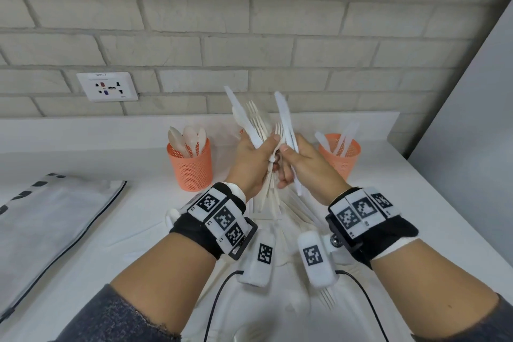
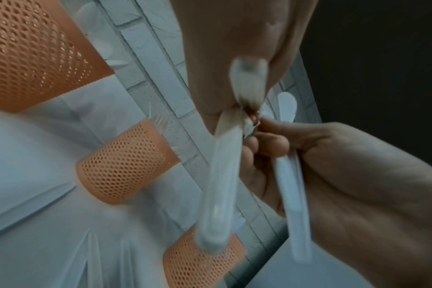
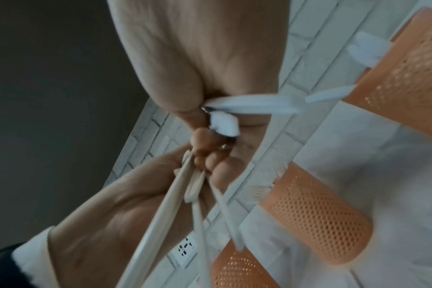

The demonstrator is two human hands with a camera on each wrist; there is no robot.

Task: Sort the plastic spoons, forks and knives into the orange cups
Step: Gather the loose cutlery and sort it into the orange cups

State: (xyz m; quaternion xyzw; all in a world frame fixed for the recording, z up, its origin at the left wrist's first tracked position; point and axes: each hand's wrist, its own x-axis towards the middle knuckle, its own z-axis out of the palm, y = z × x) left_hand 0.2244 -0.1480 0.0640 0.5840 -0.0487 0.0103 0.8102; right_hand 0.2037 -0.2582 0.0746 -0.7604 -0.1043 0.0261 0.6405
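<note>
Plastic cutlery (image 1: 256, 122) fans out of my left hand (image 1: 254, 162), a mixed bunch of forks, a knife and a spoon whose handles I grip in a closed fist, held up in the air above the white table (image 1: 433, 203). My right hand (image 1: 302, 164) is pressed close against the left, fingers curled round two white knives (image 1: 286, 116) that point up and away from me; the right thumb pinches them near the serrated part. In the wrist views the two fists touch at the knuckles, and the handles hang down blurred below them. Behind my hands stand three orange mesh cups in a row near the table's back edge, by the low ledge under the brick wall (image 1: 249, 22). The left cup (image 1: 190, 168) holds spoons bowl-up, the right cup (image 1: 341, 158) holds knives, and the middle cup (image 2: 126, 167) is almost wholly hidden behind my hands in the head view; the wrist views show fork tips at its rim. There is bare table between the cups. More loose cutlery (image 1: 327, 297) lies on the table beneath my wrists. A folded grey bag (image 1: 55, 228) lies to the left, well apart from the cups, and a wall socket (image 1: 107, 86) sits above the ledge.
</note>
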